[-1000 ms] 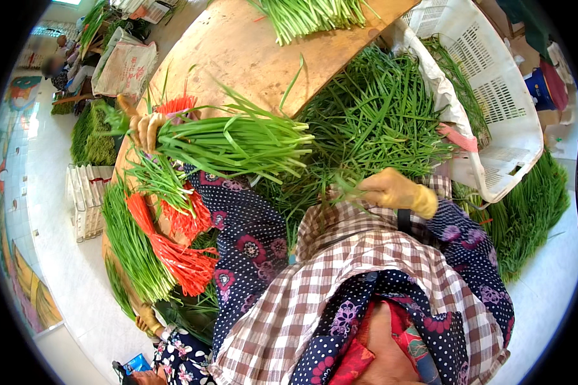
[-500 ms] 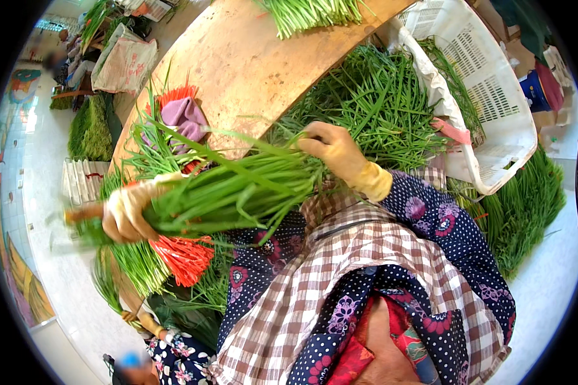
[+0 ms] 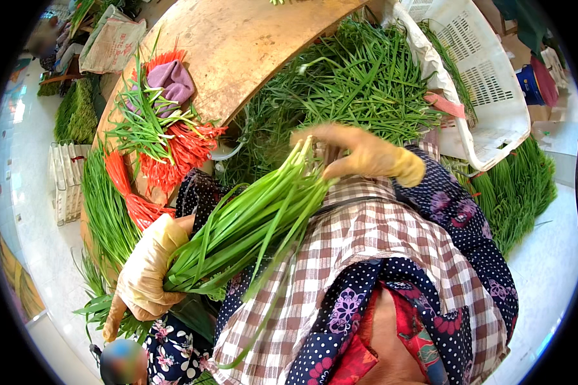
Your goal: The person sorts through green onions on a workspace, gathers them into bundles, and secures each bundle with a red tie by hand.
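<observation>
White crate [image 3: 494, 83] on my right holds loose green stalks. My gloved left hand [image 3: 149, 273] is clamped round the leafy end of a chive bunch [image 3: 250, 224] lying across my lap; right hand [image 3: 359, 154] pinches its pale tips.

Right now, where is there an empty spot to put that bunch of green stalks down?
The wooden board is bare across its upper middle, between the purple cloth and the loose green pile. Its left end is crowded with red ties and stray stalks. The white crate looks mostly empty inside. The checked apron is already under the bunch.
</observation>
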A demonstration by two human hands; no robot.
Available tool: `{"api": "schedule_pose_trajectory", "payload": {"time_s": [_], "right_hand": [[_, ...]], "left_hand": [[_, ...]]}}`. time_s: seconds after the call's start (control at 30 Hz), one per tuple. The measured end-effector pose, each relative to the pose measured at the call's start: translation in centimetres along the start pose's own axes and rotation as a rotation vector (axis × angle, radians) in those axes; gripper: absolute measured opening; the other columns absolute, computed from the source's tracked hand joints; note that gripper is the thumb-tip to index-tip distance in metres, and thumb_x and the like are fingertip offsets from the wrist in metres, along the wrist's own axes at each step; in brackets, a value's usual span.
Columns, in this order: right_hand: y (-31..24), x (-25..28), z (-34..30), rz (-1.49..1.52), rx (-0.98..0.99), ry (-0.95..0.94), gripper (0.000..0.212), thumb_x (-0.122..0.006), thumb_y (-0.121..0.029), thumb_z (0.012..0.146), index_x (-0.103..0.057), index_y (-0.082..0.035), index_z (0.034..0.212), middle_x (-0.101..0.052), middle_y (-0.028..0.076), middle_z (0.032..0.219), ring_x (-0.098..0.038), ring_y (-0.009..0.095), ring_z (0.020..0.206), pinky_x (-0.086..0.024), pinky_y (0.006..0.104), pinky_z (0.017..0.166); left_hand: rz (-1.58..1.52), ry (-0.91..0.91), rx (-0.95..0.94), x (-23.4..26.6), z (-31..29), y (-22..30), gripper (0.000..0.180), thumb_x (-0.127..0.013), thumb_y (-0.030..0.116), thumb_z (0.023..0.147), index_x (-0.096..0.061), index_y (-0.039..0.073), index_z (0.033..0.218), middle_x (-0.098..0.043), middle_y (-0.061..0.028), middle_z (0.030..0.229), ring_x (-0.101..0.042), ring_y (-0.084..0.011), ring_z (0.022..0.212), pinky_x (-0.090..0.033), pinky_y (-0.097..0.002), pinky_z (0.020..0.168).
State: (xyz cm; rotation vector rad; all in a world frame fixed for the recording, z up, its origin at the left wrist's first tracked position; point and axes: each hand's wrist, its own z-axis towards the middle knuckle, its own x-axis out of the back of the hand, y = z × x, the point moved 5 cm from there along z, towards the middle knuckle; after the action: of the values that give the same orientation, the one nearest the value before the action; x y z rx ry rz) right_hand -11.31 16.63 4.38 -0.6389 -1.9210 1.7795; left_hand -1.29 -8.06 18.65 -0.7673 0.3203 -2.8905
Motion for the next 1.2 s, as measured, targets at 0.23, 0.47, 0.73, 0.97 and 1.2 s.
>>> {"api": "schedule_pose_trajectory", "payload": {"time_s": [0.23,0.47,0.73,0.97,1.2], "right_hand": [[8.1,5.6,-7.5,-0.109,-0.337,0.493,0.026,-0.064,-0.032,0.080,-0.063,-0.009,0.093,-0.063,0.004,0.083,-0.060,0.014,0.076,-0.050,0.0288,0.066],[0.1,-1.4,-2.3,-0.719,0.295,0.287,0.036,-0.063,-0.043,0.079,-0.065,-0.013,0.099,-0.055,0.011,0.118,-0.055,0.024,0.104,-0.048,0.0352,0.080],[2.1,-4.5,-0.5,-0.336,0.149,0.115,0.031,-0.064,-0.034,0.081,-0.068,-0.004,0.085,-0.050,0.020,0.122,-0.046,0.030,0.115,-0.039,0.0386,0.094],[4.1,-5.0,-0.7,0.049,0.032,0.241,0.020,-0.060,-0.025,0.084,-0.069,-0.007,0.086,-0.046,0.019,0.128,-0.044,0.026,0.118,-0.038,0.0357,0.096],[2.4,-7.0,0.3,-0.042,0.118,0.114,0.024,-0.066,-0.030,0.079,-0.069,-0.007,0.087,-0.044,0.023,0.129,-0.036,0.032,0.125,-0.032,0.0389,0.100]], "left_hand": [[0.016,-0.020,-0.007,-2.2,-0.7,1.5,0.049,-0.041,0.008,0.084,-0.027,0.003,0.131,-0.052,-0.0019,0.071,-0.051,-0.0124,0.053,-0.045,-0.0269,0.048],[0.147,-0.099,0.106,-6.8,5.2,2.1,0.053,-0.041,0.010,0.085,-0.026,0.005,0.135,-0.051,-0.0010,0.071,-0.050,-0.0117,0.053,-0.043,-0.0263,0.048],[0.068,-0.136,0.069,-4.8,-0.2,1.9,0.031,-0.041,0.013,0.086,-0.044,0.004,0.115,-0.051,0.0004,0.067,-0.051,-0.0111,0.052,-0.044,-0.0260,0.047],[0.148,-0.140,0.043,-6.9,0.5,3.1,0.030,-0.046,0.014,0.081,-0.041,0.003,0.108,-0.050,-0.0002,0.066,-0.050,-0.0108,0.051,-0.043,-0.0264,0.047],[0.259,-0.150,0.079,-9.6,2.0,4.3,0.051,-0.057,0.029,0.073,-0.041,-0.002,0.111,-0.051,-0.0014,0.065,-0.047,-0.0093,0.048,-0.042,-0.0271,0.043]]}}
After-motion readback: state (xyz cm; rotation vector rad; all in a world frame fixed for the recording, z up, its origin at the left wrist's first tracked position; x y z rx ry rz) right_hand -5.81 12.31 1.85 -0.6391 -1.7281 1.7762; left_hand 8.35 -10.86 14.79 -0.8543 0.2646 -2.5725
